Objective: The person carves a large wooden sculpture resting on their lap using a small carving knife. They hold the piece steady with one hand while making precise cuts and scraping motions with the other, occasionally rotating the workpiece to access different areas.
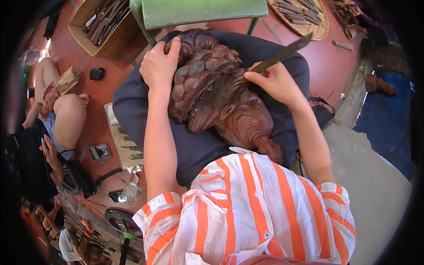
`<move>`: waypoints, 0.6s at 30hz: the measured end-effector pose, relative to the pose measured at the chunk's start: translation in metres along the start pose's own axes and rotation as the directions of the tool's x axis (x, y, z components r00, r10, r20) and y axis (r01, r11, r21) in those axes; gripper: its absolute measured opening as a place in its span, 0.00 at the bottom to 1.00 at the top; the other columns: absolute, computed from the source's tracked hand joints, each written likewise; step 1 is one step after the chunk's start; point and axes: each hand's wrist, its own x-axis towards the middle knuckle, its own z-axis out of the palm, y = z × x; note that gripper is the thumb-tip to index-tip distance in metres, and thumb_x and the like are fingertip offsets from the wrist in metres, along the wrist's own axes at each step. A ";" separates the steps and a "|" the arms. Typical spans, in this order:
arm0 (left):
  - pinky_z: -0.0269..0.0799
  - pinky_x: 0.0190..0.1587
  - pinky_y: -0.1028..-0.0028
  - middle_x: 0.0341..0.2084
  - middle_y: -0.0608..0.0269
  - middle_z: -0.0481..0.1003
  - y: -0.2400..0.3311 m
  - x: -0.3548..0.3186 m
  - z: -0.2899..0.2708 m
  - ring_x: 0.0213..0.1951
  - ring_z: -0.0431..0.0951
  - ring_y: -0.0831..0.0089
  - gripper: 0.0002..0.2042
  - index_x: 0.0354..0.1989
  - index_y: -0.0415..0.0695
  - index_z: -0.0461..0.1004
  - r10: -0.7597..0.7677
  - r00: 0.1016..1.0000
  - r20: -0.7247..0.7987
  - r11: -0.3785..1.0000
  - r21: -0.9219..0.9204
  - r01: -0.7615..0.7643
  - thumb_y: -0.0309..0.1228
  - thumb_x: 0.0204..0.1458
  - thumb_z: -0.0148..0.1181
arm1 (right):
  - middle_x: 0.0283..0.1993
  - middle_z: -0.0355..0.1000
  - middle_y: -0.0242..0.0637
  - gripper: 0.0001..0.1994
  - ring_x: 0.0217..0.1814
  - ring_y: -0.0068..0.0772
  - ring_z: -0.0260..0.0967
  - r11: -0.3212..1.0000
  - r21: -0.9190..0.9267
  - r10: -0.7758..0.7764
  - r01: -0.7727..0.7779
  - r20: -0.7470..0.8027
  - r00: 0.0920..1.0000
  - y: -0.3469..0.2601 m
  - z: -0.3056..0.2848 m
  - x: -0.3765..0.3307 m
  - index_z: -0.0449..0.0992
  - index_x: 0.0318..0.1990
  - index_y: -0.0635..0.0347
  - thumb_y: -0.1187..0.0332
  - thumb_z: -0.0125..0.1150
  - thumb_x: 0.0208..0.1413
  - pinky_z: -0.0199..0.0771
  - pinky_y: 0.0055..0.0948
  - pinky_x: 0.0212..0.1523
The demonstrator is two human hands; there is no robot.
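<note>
A large wood carving [212, 88], dark reddish brown, lies across my lap on dark trousers. Overlapping scales cover its left side, and flowing grooved strands run down to a knobbly end near my shirt. My left hand [161, 64] grips the carving's far left edge, its fingers bent over the rounded top. In my right hand [276, 83] is a flat, dark green blade-like tool [287, 53] with a slanted tip pointing up and to the right. The hand's fingers pinch its near end, close against the grooved strands on the right side.
A green stool [203, 11] stands ahead. Beyond it are a cardboard box [77, 26] of chisel-like tools and a round woven tray [324, 33] with more. At left, another person sits holding a wood piece [67, 80]. A small black case [97, 73] lies on the tiles.
</note>
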 end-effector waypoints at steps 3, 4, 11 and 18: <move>0.72 0.35 0.55 0.22 0.45 0.77 0.000 0.003 0.009 0.31 0.77 0.45 0.24 0.29 0.44 0.79 0.069 0.995 -0.069 0.998 0.007 -0.069 0.56 0.50 0.53 | 0.33 0.75 0.33 0.11 0.35 0.21 0.71 0.954 0.289 0.083 -0.078 -0.005 0.997 0.032 -0.014 0.008 0.78 0.36 0.65 0.64 0.63 0.55 0.75 0.23 0.40; 0.72 0.34 0.54 0.22 0.45 0.76 0.000 0.002 0.009 0.30 0.78 0.46 0.24 0.30 0.44 0.80 0.087 0.992 -0.092 0.996 0.020 -0.085 0.55 0.50 0.54 | 0.33 0.75 0.33 0.11 0.35 0.21 0.71 0.960 0.269 0.088 -0.084 -0.001 0.996 0.026 -0.013 0.008 0.78 0.35 0.65 0.63 0.62 0.55 0.75 0.22 0.40; 0.72 0.34 0.54 0.23 0.45 0.77 -0.001 0.000 0.005 0.31 0.78 0.46 0.24 0.30 0.43 0.80 0.065 0.996 -0.068 0.998 -0.004 -0.066 0.55 0.50 0.54 | 0.34 0.76 0.36 0.12 0.35 0.21 0.73 0.999 -0.036 0.030 -0.026 0.112 0.993 -0.003 -0.011 0.019 0.78 0.33 0.64 0.62 0.61 0.55 0.76 0.20 0.38; 0.72 0.34 0.54 0.22 0.45 0.77 -0.002 0.000 0.005 0.30 0.78 0.46 0.24 0.30 0.43 0.80 0.081 0.994 -0.074 0.997 0.014 -0.080 0.55 0.50 0.53 | 0.35 0.76 0.36 0.16 0.38 0.26 0.75 0.971 0.138 0.179 -0.196 0.127 0.976 -0.002 -0.019 0.020 0.77 0.36 0.67 0.60 0.63 0.53 0.78 0.21 0.40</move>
